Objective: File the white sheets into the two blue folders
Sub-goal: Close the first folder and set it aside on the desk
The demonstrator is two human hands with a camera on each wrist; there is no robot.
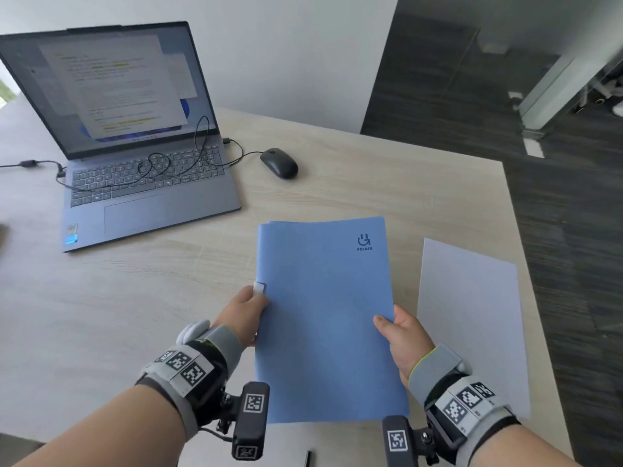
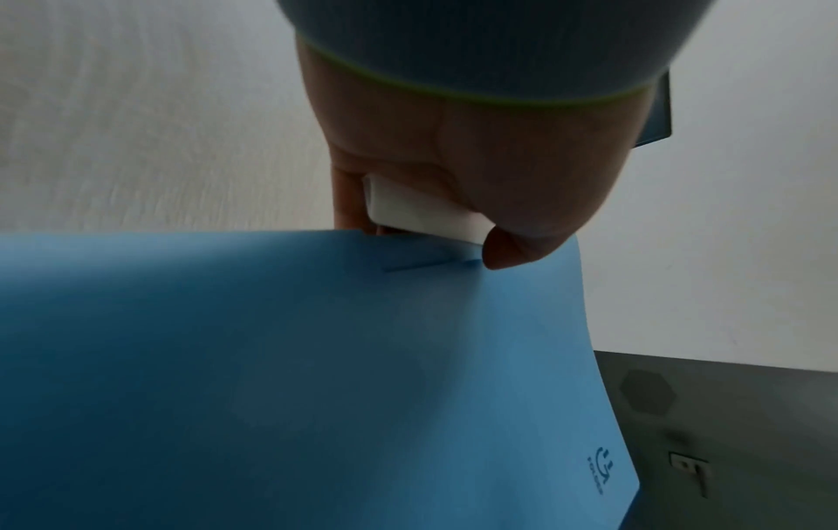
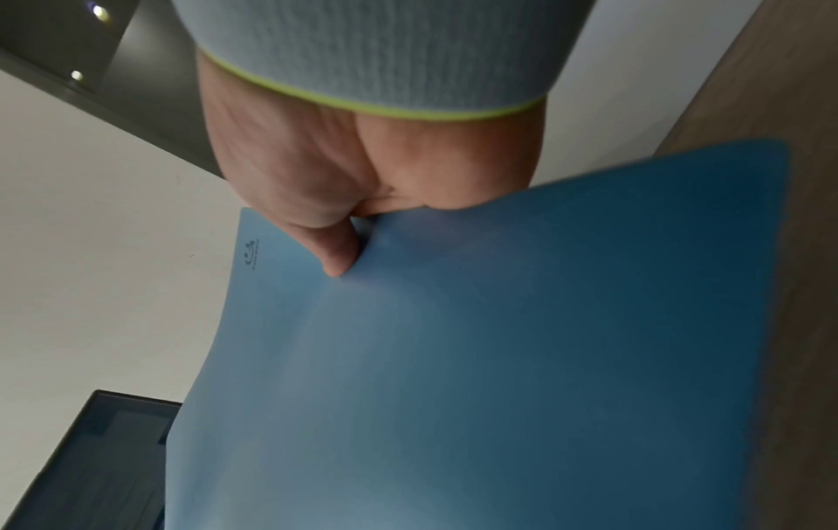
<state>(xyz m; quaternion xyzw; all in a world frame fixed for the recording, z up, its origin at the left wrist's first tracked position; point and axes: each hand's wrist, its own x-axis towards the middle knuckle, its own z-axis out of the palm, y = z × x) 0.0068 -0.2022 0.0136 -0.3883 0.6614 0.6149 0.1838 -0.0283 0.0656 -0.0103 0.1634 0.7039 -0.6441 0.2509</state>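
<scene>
I hold a closed blue folder (image 1: 323,315) with a "FOLDER" logo above the table, one hand on each long edge. My left hand (image 1: 258,299) pinches its left edge, thumb on top, together with a small white tab (image 1: 259,288). The left wrist view shows the left hand (image 2: 453,186), the tab (image 2: 417,211) and the blue cover (image 2: 317,376). My right hand (image 1: 392,326) grips the right edge, thumb on the cover; the right wrist view shows the right hand (image 3: 326,233) and the folder (image 3: 453,358). A second blue edge peeks out at the top left corner. One white sheet (image 1: 472,325) lies on the table at right.
An open laptop (image 1: 135,183) with a cable across its keyboard stands at the back left, a dark mouse (image 1: 279,162) beside it. Another white sheet (image 1: 286,443) and a dark pen (image 1: 308,458) lie near the front edge. The wooden table (image 1: 135,298) ends just right of the sheet.
</scene>
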